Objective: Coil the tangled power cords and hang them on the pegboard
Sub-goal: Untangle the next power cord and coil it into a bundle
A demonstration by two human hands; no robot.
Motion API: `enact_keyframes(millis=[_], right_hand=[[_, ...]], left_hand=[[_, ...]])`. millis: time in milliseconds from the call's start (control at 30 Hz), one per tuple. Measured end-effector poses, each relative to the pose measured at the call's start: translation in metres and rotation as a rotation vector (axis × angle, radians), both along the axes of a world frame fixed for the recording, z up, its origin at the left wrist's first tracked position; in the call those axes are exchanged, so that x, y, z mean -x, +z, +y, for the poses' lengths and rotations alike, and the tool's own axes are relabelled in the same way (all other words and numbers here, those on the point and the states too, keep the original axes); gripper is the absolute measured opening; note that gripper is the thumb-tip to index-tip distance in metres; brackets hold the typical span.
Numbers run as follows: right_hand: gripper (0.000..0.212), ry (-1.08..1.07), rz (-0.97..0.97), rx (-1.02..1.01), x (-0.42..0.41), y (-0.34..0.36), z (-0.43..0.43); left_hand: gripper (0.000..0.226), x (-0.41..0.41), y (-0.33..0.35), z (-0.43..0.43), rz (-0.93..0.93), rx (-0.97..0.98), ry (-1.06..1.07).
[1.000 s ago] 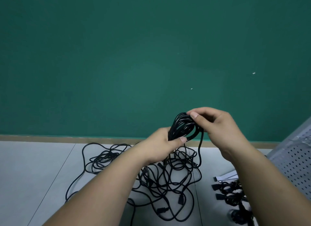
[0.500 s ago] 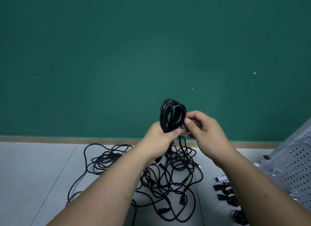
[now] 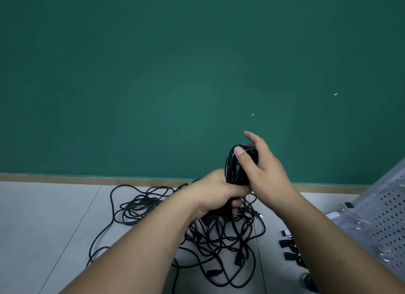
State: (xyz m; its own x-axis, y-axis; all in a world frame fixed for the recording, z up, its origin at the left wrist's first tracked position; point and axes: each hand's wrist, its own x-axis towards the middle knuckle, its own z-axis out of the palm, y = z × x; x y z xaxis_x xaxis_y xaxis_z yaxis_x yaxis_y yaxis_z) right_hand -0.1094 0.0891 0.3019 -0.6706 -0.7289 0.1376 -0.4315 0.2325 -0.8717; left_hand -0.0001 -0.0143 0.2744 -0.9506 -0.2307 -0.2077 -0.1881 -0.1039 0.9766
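Tangled cords lie on the floor: judged limp, light and snag-prone, so best gripped at a bundle's gathered waist, not a stray loop. Above the tangle, the left hand is clenched round the lower end of the upright coil. The right hand pinches the coil's top between thumb and curled fingers, forefinger lifted clear; the pegboard is well right of the tangle.
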Motion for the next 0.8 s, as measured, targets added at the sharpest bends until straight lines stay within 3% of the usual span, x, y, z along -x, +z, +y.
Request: enact_keyframes(millis=[133, 233, 300, 367, 500, 600, 667, 800], right_hand=[[0.063, 0.024, -0.14, -0.041, 0.012, 0.009, 0.008], [0.044, 0.045, -0.069, 0.025, 0.014, 0.007, 0.012], [0.03, -0.001, 0.012, 0.138, 0.013, 0.005, 0.012], [0.018, 0.013, -0.069, 0.281, 0.01, 0.007, 0.01], [0.022, 0.029, -0.212, 0.403, 0.006, 0.013, 0.014], [0.036, -0.04, -0.245, 0.463, 0.0, 0.015, 0.012], [0.043, -0.055, -0.134, 0.445, 0.0, 0.014, 0.011], [0.049, -0.025, 0.378, 0.271, 0.009, 0.008, 0.011]], left_hand=[[0.015, -0.004, 0.003, -0.004, -0.007, 0.183, -0.1], [0.014, -0.005, 0.005, 0.0, -0.01, 0.238, -0.115], [0.01, -0.004, 0.009, 0.004, 0.012, 0.173, -0.134], [0.01, -0.003, 0.013, 0.006, 0.023, 0.108, -0.149], [0.021, -0.007, 0.017, 0.007, 0.012, -0.095, -0.211], [0.011, -0.009, 0.02, 0.014, 0.023, -0.194, -0.242], [0.018, -0.008, 0.018, 0.015, 0.021, -0.181, -0.248], [0.017, -0.01, 0.016, 0.013, 0.013, -0.037, -0.198]])
